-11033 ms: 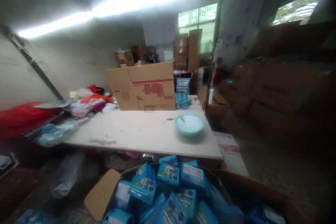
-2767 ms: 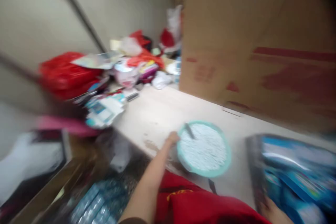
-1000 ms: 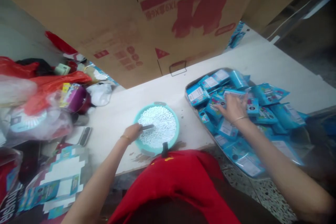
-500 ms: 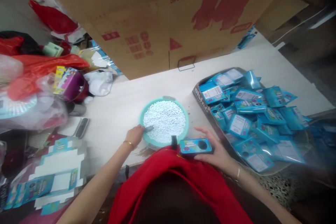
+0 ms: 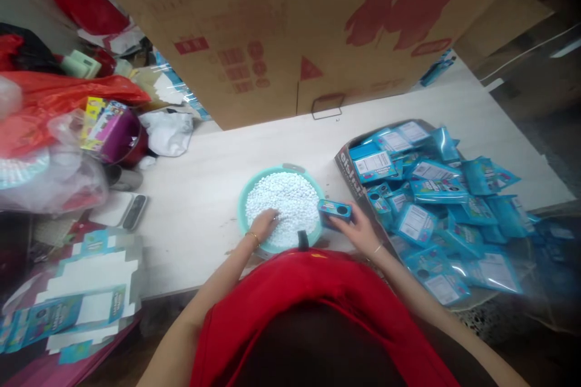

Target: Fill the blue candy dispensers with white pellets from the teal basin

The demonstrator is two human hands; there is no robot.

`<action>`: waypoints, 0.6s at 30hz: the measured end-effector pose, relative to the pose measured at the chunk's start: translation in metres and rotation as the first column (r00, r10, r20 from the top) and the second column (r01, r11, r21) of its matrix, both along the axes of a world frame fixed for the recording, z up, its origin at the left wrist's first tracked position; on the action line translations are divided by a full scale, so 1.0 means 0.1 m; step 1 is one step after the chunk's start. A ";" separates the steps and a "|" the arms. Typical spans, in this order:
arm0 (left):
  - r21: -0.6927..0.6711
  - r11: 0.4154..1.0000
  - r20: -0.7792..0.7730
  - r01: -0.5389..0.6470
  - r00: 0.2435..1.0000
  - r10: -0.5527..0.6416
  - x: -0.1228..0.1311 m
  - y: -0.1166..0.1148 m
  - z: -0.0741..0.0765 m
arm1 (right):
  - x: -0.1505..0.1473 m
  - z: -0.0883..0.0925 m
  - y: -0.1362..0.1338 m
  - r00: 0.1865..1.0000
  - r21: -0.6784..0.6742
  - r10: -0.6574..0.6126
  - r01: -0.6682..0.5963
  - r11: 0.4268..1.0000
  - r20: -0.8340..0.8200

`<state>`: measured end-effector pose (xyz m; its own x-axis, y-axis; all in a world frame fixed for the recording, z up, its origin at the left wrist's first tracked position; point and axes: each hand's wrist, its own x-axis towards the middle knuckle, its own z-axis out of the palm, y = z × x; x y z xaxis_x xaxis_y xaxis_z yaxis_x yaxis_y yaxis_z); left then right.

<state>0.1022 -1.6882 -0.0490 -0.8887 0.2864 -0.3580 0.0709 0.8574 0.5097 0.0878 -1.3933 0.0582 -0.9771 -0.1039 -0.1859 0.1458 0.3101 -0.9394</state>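
Note:
A turquoise bowl [image 5: 242,208] full of small pale-blue pellets [image 5: 290,199] stands on the white table. My left hand [image 5: 263,227] is closed over the pellets at the bowl's left side. At its fingertips a bit of a grey scoop shows; the rest is hidden by the fingers and pellets. My right hand [image 5: 358,230] grips a small blue printed box [image 5: 334,209] by its right end, fingers wrapped around it. The box is held beside the bowl's right rim, its printed narrow side facing up.
A tray [image 5: 350,175] heaped with blue wrapped packs [image 5: 438,190] sits on the right. Behind the bowl stands a large cardboard carton [image 5: 272,42]. At left lie flat unfolded boxes [image 5: 91,284], a white scale-like device [image 5: 118,210] and plastic bags [image 5: 59,187].
My left hand has moved right, from the bowl's rim in over the pellets, with the scoop. My right hand has brought the blue box forward, up beside the bowl's right rim.

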 end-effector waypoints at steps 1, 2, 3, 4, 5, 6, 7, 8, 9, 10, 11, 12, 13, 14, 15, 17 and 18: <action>0.023 1.000 -0.006 -0.005 1.000 0.005 0.00 0.00 0.01 | -0.02 -0.03 0.00 0.999 0.051 0.016 -0.014 0.999 -0.043; 0.041 0.999 -0.011 -0.010 1.000 0.010 0.00 -0.02 0.04 | -0.04 -0.05 0.01 0.995 0.107 0.037 -0.028 0.994 -0.092; 0.060 0.998 -0.018 -0.016 1.000 0.017 0.01 -0.04 0.07 | -0.07 -0.06 0.02 0.988 0.161 0.065 -0.042 0.986 -0.140; 0.086 0.996 -0.026 -0.023 0.999 0.025 0.01 -0.07 0.12 | -0.09 -0.07 0.03 0.977 0.211 0.098 -0.057 0.976 -0.187; 0.121 0.992 -0.034 -0.031 0.999 0.036 0.02 -0.11 0.18 | -0.12 -0.07 0.04 0.964 0.259 0.132 -0.069 0.963 -0.231; 0.163 0.986 -0.044 -0.039 0.998 0.047 0.02 -0.15 0.27 | -0.14 -0.07 0.05 0.948 0.304 0.166 -0.079 0.949 -0.271; 0.209 0.977 -0.056 -0.044 0.997 0.056 0.02 -0.19 0.37 | -0.17 -0.07 0.05 0.932 0.346 0.203 -0.091 0.934 -0.302; 0.251 0.967 -0.069 -0.046 0.995 0.065 0.02 -0.23 0.48 | -0.19 -0.06 0.03 0.916 0.384 0.239 -0.104 0.918 -0.323; 0.282 0.958 -0.084 -0.043 0.994 0.069 0.01 -0.26 0.61 | -0.21 -0.06 0.01 0.902 0.420 0.275 -0.119 0.900 -0.334; 0.298 0.954 -0.097 -0.035 0.993 0.067 -0.01 -0.27 0.74 | -0.23 -0.06 -0.03 0.889 0.453 0.309 -0.134 0.881 -0.338; 0.304 0.952 -0.109 -0.024 0.992 0.060 -0.03 -0.28 0.89 | -0.24 -0.06 -0.07 0.878 0.483 0.342 -0.151 0.862 -0.336; 0.303 0.953 -0.119 -0.010 0.992 0.048 -0.06 -0.27 1.03 | -0.26 -0.06 -0.12 0.867 0.509 0.374 -0.170 0.844 -0.330; 0.297 0.955 -0.129 0.006 0.991 0.034 -0.09 -0.26 1.16 | -0.27 -0.06 -0.17 0.856 0.530 0.402 -0.188 0.827 -0.324; 0.285 0.958 -0.138 0.024 0.990 0.016 -0.12 -0.24 1.28 | -0.28 -0.06 -0.23 0.847 0.546 0.427 -0.204 0.813 -0.318; 0.267 0.962 -0.147 0.049 0.989 -0.009 -0.16 -0.22 1.39 | -0.29 -0.06 -0.28 0.836 0.558 0.449 -0.219 0.800 -0.315; 0.201 0.973 -0.163 0.112 0.983 -0.079 -0.23 -0.17 1.58 | -0.30 -0.07 -0.38 0.816 0.570 0.485 -0.246 0.784 -0.315; 0.151 0.978 -0.164 0.146 0.979 -0.121 -0.26 -0.15 1.66 | -0.30 -0.08 -0.42 0.807 0.573 0.499 -0.257 0.778 -0.316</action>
